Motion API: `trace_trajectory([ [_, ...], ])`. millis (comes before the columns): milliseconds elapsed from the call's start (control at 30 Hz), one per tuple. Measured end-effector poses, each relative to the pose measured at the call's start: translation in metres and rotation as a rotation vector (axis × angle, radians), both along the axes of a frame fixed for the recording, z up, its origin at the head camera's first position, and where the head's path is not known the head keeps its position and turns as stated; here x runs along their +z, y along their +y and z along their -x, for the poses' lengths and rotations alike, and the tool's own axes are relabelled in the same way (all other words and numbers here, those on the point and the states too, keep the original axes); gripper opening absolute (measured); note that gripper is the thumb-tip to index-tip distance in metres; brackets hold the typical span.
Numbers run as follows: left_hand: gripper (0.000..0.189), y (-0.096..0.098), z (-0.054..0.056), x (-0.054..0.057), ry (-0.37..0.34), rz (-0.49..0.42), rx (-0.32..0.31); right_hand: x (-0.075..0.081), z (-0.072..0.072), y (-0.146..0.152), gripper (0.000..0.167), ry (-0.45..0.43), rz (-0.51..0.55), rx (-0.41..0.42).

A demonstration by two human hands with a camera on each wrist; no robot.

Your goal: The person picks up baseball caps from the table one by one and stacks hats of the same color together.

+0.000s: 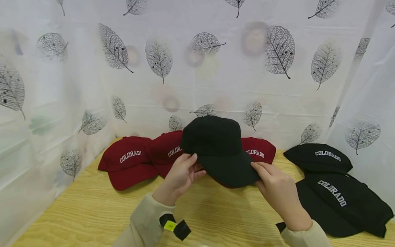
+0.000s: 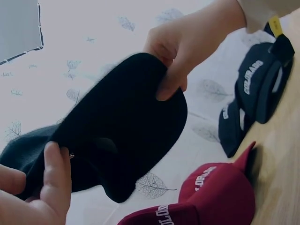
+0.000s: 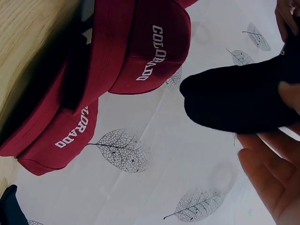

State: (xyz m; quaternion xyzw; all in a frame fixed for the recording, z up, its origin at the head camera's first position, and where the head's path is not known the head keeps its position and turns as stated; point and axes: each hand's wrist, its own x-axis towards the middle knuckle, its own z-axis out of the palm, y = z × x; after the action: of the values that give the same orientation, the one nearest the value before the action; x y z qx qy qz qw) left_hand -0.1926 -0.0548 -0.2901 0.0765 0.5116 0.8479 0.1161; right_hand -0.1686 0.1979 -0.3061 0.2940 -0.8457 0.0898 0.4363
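Note:
A plain black baseball cap (image 1: 213,137) is held up in front of the red caps, its brim tilted down to the right. My left hand (image 1: 182,175) grips the cap's lower left edge, thumb on the near side. With thumb and fingers, my right hand (image 1: 276,187) pinches the right end of the brim. The left wrist view shows the right thumb pressed on the brim's underside (image 2: 122,103), and the left fingers (image 2: 56,173) at the rim. In the right wrist view the cap (image 3: 234,98) looks almost black; the right fingers (image 3: 272,164) support it.
Red COLORADO caps (image 1: 126,159) stand along the back of the wooden table (image 1: 77,212), one (image 1: 260,151) partly behind the held cap. Two black COLORADO caps lie at the right, a farther one (image 1: 308,157) and a nearer one (image 1: 361,199). A leaf-patterned curtain (image 1: 185,85) hangs behind.

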Motion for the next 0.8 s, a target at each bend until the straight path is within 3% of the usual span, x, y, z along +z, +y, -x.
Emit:
trace_trajectory([
  [67, 0.031, 0.000, 0.001, -0.001, -0.002, 0.026, 0.018, 0.002, 0.000, 0.002, 0.024, -0.038, -0.019, -0.012],
  [167, 0.032, -0.001, 0.004, -0.002, -0.002, 0.057, 0.050, 0.006, 0.001, 0.007, 0.034, -0.087, -0.039, -0.026],
  [267, 0.032, -0.001, 0.006, -0.004, 0.003, 0.075, 0.070, 0.009, 0.001, 0.013, 0.031, -0.111, -0.025, -0.029],
  [567, 0.027, 0.000, 0.009, -0.009, 0.049, 0.106, 0.071, 0.013, 0.002, 0.016, 0.026, -0.155, 0.194, -0.014],
  [633, 0.030, 0.000, 0.009, -0.010, 0.059, 0.101, 0.058, 0.013, 0.002, 0.015, 0.025, -0.182, 0.249, -0.006],
  [800, 0.043, 0.003, 0.010, -0.012, 0.130, -0.049, -0.051, 0.012, 0.003, 0.013, 0.024, -0.207, 0.343, 0.035],
])
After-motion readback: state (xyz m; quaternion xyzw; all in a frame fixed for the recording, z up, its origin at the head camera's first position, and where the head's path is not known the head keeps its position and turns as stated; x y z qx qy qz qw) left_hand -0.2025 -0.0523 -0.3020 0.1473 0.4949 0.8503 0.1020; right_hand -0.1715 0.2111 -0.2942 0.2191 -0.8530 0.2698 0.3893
